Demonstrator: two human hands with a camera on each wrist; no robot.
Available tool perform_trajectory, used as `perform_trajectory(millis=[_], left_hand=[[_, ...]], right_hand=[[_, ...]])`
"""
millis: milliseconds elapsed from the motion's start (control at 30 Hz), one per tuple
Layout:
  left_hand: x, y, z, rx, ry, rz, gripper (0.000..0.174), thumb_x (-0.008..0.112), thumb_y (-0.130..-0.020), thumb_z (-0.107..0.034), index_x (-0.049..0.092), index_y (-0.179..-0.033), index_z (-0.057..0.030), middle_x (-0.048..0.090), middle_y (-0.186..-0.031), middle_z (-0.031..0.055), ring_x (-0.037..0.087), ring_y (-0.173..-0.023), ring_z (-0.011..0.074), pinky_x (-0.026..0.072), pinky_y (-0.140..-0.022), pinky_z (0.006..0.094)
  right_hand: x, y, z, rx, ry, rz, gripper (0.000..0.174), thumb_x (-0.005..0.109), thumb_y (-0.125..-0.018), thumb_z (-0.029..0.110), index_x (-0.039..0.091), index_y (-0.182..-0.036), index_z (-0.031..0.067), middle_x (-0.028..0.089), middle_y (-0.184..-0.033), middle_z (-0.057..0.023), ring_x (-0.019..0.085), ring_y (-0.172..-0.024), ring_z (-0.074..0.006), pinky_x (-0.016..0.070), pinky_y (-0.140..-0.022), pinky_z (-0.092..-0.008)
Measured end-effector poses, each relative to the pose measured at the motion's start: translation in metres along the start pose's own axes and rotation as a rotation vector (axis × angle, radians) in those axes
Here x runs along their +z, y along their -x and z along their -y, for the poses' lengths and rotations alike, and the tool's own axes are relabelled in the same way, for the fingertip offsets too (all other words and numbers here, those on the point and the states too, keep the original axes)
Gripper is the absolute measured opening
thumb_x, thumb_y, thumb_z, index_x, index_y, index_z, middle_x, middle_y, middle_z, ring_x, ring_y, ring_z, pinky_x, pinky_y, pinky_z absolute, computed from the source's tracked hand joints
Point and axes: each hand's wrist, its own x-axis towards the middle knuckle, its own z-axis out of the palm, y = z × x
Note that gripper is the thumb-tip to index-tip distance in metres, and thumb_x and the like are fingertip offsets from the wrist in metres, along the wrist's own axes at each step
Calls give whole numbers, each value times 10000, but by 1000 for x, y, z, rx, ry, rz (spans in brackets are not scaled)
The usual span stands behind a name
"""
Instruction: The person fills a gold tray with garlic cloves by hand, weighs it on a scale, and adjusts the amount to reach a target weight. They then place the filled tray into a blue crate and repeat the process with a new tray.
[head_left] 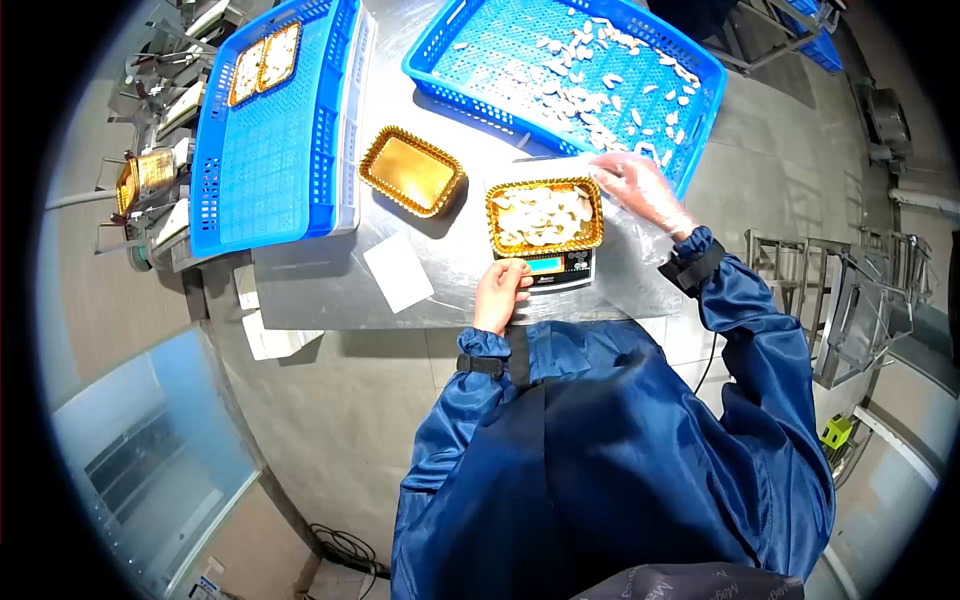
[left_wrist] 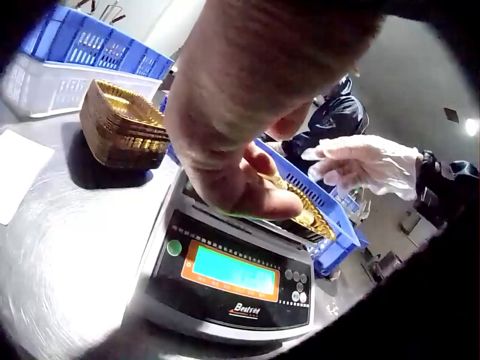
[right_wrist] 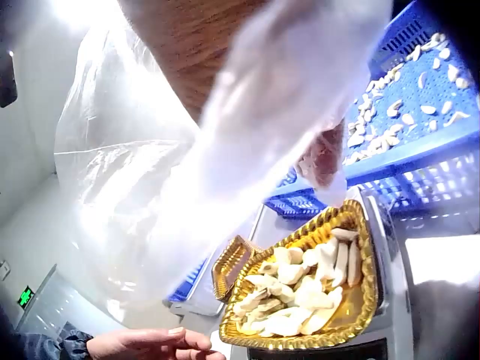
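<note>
Head view: there sat the gold tray, loaded with pale pieces, square on the scale, 2 hands at opposite corners! Good work here probably meant keeping both off it so the reading could settle.

Left wrist view: the left hand curved near the rim; whether it clamped the tray, I couldn't tell. The right hand hovered, fingers apart, nothing visible between them.

Right wrist view: pieces lay near the rim, so small, gentle additions seemed wisest.

Table brushed metal; baskets matt plastic; trays glossy gold.
</note>
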Motion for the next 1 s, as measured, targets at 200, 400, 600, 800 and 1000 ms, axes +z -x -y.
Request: perform_trajectory(millis=[200, 400, 600, 800, 1000], left_hand=[[-2, -1, -3, 15, -35, -13, 307, 527, -954, -279, 588, -1084, -7, 648, -987, 67, 636, -854, 125, 521, -683, 235], [-5, -1, -6, 0, -61, -6, 292, 523, -956, -273, 586, -1080, -15, 641, -989, 57, 628, -853, 118, 518, -695, 232], [-6, -4, -2, 4, -70, 21, 287, 520, -956, -259, 586, -1094, -15, 640, -989, 54, 627, -854, 116, 518, -686, 231], [0, -9, 2, -13, -64, 37, 315, 557, -941, -271, 577, -1129, -19, 639, -972, 39, 619, -858, 105, 512, -671, 225], [0, -12, -4, -30, -96, 54, 338, 520, -953, -267, 563, -1187, -27, 636, -1007, 53, 613, -818, 101, 507, -647, 224]], right_hand=[[-3, 17, -12, 125, -7, -1, 333, 576, -899, 302, 654, -1052, 16, 669, -989, -123, 641, -860, -210, 504, -757, -316], [35, 11, 7, -97, 29, 17, 233, 605, -847, 227, 681, -983, 53, 673, -886, -161, 649, -819, -303, 513, -725, -367], [71, 14, 40, -295, 251, -15, 273, 693, -775, 264, 681, -994, 102, 572, -813, -137, 596, -782, -324, 484, -689, -408], [79, 22, 11, -269, 395, -1, 134, 576, -820, 194, 611, -797, 68, 561, -792, -142, 576, -787, -325, 466, -671, -419], [45, 33, -2, -142, 431, -28, 116, 623, -794, 174, 607, -771, 61, 577, -772, -134, 590, -773, -319, 469, -642, -416]])
